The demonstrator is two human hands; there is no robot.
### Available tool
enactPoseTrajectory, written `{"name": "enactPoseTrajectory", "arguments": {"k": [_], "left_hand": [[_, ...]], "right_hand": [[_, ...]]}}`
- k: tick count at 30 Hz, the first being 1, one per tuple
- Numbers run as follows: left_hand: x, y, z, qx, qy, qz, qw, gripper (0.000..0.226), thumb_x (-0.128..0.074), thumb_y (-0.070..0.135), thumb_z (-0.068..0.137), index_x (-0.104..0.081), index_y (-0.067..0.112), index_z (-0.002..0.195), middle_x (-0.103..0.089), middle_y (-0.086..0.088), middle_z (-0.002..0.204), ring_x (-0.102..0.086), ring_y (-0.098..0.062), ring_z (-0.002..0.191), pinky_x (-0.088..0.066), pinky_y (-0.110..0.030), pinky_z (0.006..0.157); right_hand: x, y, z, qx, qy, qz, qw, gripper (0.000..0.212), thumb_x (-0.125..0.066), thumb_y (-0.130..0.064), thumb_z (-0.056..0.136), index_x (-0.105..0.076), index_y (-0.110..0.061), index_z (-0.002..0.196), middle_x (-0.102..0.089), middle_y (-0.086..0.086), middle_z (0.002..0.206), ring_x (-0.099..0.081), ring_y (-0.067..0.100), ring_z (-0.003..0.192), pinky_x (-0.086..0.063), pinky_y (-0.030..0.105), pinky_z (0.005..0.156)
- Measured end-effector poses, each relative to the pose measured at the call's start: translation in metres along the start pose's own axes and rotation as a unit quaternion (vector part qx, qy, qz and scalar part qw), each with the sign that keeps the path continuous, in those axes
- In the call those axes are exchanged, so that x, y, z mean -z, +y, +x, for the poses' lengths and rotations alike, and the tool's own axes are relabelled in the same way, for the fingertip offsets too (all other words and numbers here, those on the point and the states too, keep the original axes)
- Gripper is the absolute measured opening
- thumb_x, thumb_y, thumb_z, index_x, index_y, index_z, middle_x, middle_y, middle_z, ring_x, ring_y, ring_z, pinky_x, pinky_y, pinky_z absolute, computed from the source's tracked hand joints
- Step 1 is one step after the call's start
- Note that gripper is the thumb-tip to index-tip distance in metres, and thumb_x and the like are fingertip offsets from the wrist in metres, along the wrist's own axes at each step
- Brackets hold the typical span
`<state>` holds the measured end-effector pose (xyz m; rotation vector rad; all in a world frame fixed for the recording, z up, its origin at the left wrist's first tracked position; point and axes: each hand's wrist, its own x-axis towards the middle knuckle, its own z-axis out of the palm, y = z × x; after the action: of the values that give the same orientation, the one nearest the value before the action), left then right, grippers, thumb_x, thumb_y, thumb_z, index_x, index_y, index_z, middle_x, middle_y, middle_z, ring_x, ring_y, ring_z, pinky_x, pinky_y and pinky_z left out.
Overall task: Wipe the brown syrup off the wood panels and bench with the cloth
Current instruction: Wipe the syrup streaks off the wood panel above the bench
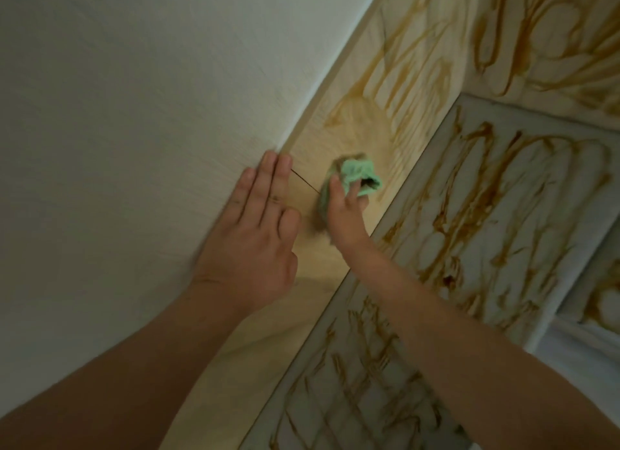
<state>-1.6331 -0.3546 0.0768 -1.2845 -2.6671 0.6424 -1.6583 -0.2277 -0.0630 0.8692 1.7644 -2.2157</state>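
My right hand (342,211) grips a crumpled green cloth (355,178) and presses it against the light wood panel (335,141), near a thin seam in the wood. Brown syrup streaks (409,74) cover the panel beyond the cloth; the part of the panel nearer me looks free of streaks. My left hand (258,235) lies flat with straight fingers against the white wall, at the panel's edge. The pale bench (419,194) to the right carries loops of brown syrup (476,214).
A white wall (134,97) fills the left side. A second wood panel (553,30) at the top right is thick with syrup loops. Another streaked pale surface (604,298) shows at the right edge, beyond a step down.
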Motion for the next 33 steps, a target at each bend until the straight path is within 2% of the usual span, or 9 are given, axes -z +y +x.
{"name": "enactPoseTrajectory", "arguments": {"k": [3,6,10,13,18,25,29,31,33], "left_hand": [[0.002,0.000,0.000,0.000,-0.003,-0.011,1.000,0.027,-0.058,0.022,0.080,-0.055,0.001,0.098,-0.006,-0.037,0.164,-0.004,-0.048,0.156,-0.013,-0.059,0.126],[0.003,0.001,0.000,-0.001,-0.005,-0.014,1.000,0.025,-0.056,0.023,0.080,-0.053,0.003,0.095,-0.007,-0.037,0.164,-0.005,-0.048,0.156,-0.016,-0.059,0.125],[0.003,0.000,0.000,0.000,-0.012,0.000,1.000,0.026,-0.053,0.026,0.083,-0.052,0.004,0.097,-0.003,-0.037,0.165,-0.001,-0.047,0.156,-0.014,-0.059,0.126],[0.002,0.001,0.000,0.003,-0.015,0.006,1.000,0.027,-0.053,0.027,0.083,-0.053,0.004,0.097,-0.003,-0.036,0.165,0.000,-0.046,0.157,-0.012,-0.058,0.126],[0.002,0.001,0.001,0.002,0.006,-0.015,1.000,0.030,-0.056,0.025,0.081,-0.057,0.000,0.097,-0.007,-0.036,0.165,-0.005,-0.047,0.156,-0.015,-0.059,0.126],[0.000,0.001,0.001,0.005,-0.009,0.000,1.000,0.030,-0.048,0.032,0.087,-0.051,0.004,0.098,0.004,-0.036,0.165,0.005,-0.046,0.156,-0.007,-0.056,0.127],[-0.002,0.000,-0.001,0.006,-0.002,-0.004,1.000,0.031,-0.048,0.032,0.088,-0.052,0.004,0.099,0.004,-0.035,0.165,0.005,-0.046,0.156,-0.007,-0.056,0.127],[-0.001,0.000,-0.001,0.005,0.006,-0.011,1.000,0.033,-0.049,0.032,0.087,-0.055,0.003,0.102,0.002,-0.035,0.165,0.003,-0.046,0.157,-0.009,-0.056,0.127],[0.002,0.000,-0.001,0.006,0.007,-0.011,1.000,0.038,-0.049,0.032,0.087,-0.057,0.001,0.107,0.002,-0.036,0.165,0.003,-0.046,0.157,-0.009,-0.056,0.127]], "right_hand": [[0.003,-0.050,0.006,0.139,0.020,-0.024,0.990,0.080,-0.038,-0.076,0.090,-0.022,-0.039,0.159,-0.007,0.008,0.167,-0.009,0.033,0.150,-0.015,0.054,0.123],[0.037,-0.103,0.054,0.092,0.095,0.000,0.991,0.084,-0.036,-0.076,0.097,-0.001,-0.041,0.164,0.014,0.011,0.171,0.007,0.037,0.158,-0.004,0.060,0.125],[0.073,-0.106,0.097,-0.021,0.101,0.080,0.991,0.085,-0.027,-0.081,0.096,-0.002,-0.039,0.165,0.015,0.006,0.173,0.007,0.033,0.159,-0.001,0.062,0.125],[0.050,-0.065,0.068,-0.038,0.064,0.051,0.996,0.080,-0.024,-0.078,0.098,-0.002,-0.039,0.164,0.012,0.009,0.173,0.003,0.034,0.159,-0.004,0.060,0.125],[0.007,-0.020,-0.012,0.105,-0.030,-0.059,0.992,0.083,-0.036,-0.073,0.093,-0.016,-0.033,0.162,-0.018,0.007,0.160,-0.018,0.021,0.144,-0.019,0.046,0.122],[0.058,-0.117,0.079,0.086,0.125,-0.029,0.988,0.064,-0.023,-0.059,0.108,-0.006,-0.037,0.165,0.005,0.012,0.172,-0.002,0.040,0.158,-0.008,0.057,0.127],[0.039,-0.088,0.051,0.057,0.101,0.015,0.993,0.063,-0.019,-0.061,0.107,-0.005,-0.037,0.164,0.001,0.016,0.171,-0.011,0.044,0.155,-0.013,0.062,0.125],[0.015,-0.050,0.007,0.128,0.052,-0.054,0.989,0.057,-0.013,-0.051,0.104,-0.004,-0.030,0.156,-0.011,0.030,0.166,-0.022,0.055,0.146,-0.024,0.063,0.118],[0.010,-0.031,-0.018,0.092,-0.001,-0.084,0.992,0.071,-0.029,-0.060,0.103,-0.005,-0.026,0.161,-0.009,0.024,0.168,-0.017,0.048,0.151,-0.021,0.055,0.121]]}}
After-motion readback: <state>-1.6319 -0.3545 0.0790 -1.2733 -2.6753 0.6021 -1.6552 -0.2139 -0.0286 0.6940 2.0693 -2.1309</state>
